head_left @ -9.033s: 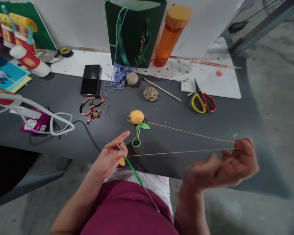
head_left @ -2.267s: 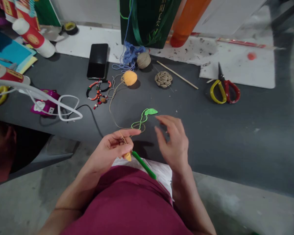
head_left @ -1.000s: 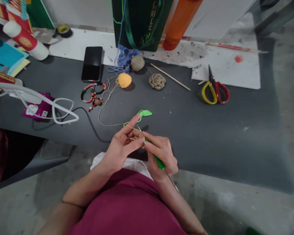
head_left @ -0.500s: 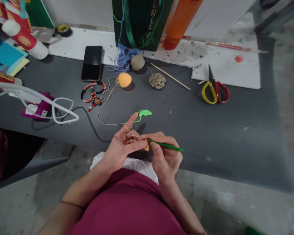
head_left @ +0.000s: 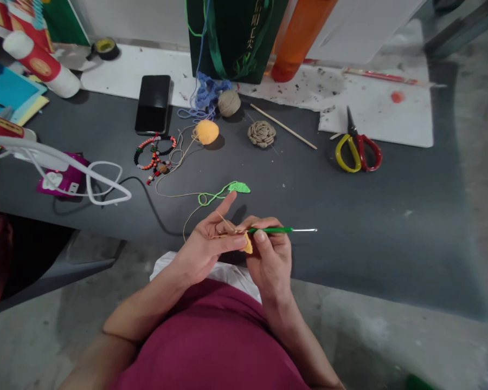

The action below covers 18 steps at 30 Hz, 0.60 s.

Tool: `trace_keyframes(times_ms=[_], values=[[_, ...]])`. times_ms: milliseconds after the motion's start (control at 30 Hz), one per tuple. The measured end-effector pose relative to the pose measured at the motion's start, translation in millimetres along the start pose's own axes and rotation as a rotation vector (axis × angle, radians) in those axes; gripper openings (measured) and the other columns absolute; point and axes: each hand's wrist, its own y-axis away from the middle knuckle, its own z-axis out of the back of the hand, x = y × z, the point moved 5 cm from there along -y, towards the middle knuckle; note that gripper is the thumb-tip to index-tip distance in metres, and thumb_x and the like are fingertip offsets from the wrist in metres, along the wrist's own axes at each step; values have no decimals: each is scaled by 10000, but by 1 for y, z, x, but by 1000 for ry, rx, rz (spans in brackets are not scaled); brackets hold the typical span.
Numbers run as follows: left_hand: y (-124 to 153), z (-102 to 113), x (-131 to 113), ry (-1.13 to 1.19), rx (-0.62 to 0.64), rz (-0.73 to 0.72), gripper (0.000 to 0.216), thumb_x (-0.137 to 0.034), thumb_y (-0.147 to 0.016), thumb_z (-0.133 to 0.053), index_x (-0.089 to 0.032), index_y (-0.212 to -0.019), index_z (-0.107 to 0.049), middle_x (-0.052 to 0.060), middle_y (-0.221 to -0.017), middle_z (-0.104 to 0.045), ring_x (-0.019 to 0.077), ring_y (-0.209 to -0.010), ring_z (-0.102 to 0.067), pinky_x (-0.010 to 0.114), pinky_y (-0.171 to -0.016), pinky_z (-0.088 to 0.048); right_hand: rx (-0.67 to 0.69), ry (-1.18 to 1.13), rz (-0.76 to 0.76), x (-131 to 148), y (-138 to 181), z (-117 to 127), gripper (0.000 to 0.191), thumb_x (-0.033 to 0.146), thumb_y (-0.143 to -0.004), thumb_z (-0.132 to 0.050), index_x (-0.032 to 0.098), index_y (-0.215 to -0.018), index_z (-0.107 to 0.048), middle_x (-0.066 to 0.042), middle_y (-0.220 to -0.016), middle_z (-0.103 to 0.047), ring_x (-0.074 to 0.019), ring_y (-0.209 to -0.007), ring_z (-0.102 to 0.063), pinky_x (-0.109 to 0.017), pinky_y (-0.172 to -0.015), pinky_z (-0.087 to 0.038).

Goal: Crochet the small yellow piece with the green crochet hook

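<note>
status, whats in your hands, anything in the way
Left hand pinching small yellow crochet piece on tan thread. Right hand gripping green-handled crochet hook. Green crocheted leaf just past left forefinger.

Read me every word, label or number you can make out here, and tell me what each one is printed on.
Dark green paper gift bag: vertical gold Chinese characters, cut off at the top and too blurred to quote.
White and red cylinder: round gold label, too small to read.
White tube with red band: dark lettering, too blurred to read.
</note>
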Motion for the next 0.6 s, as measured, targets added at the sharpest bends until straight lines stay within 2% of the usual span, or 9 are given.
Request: trace_keyframes(times_ms=[67,200,267,333,400,500,600], values=[[1,1,-1,-59,-32,-77,1019,-159,-630,-932,-251,-1539,-478,-103,-634,-686,74,-630,-640,216,-712,-506,-1,193,101,9,1,5,98,271,-980,-612,308,-1004,-700,20,-868,-790,-162,-786,-746,-315,-669,-595],[6,3,-1,-215,-150,-289,967,-180,-685,-907,-287,-1543,-473,-88,-698,-723,83,-670,-643,219,-724,-506,-4,776,548,25,14,4,324,95,-889,-686,327,-1110,-729,-11,-1043,-824,-189,-884,-736,-374,-774,-578],[6,3,1,-244,-175,-335,927,-183,-705,-894,-305,-1531,-489,-86,-727,-735,84,-691,-648,222,-752,-512,-57,823,633,21,19,3,375,91,-885,-688,349,-1155,-721,-19,-1152,-816,-208,-913,-742,-396,-755,-579],[4,3,3,-208,-155,-310,887,-207,-714,-892,-302,-1511,-515,-83,-734,-742,85,-699,-658,226,-772,-518,-131,688,573,14,19,4,351,108,-898,-680,372,-1127,-721,-1,-1129,-820,-216,-924,-758,-406,-733,-589],[2,4,6,-139,-116,-230,857,-219,-706,-901,-281,-1484,-549,-79,-720,-743,88,-705,-672,234,-802,-525,-184,449,423,5,15,6,233,166,-919,-675,357,-1041,-727,15,-1000,-825,-209,-914,-771,-403,-739,-607],[0,4,5,-83,-63,-135,823,-207,-682,-916,-253,-1440,-597,-80,-679,-727,97,-717,-687,260,-867,-531,-170,144,207,-4,7,5,51,283,-916,-706,329,-937,-715,33,-871,-804,-177,-848,-770,-350,-710,-622],[0,5,3,-98,-40,-93,781,-194,-669,-922,-250,-1395,-641,-69,-693,-727,104,-728,-690,288,-890,-537,-119,-9,85,-5,1,5,27,332,-903,-730,332,-921,-710,47,-836,-789,-154,-781,-760,-310,-669,-617]])
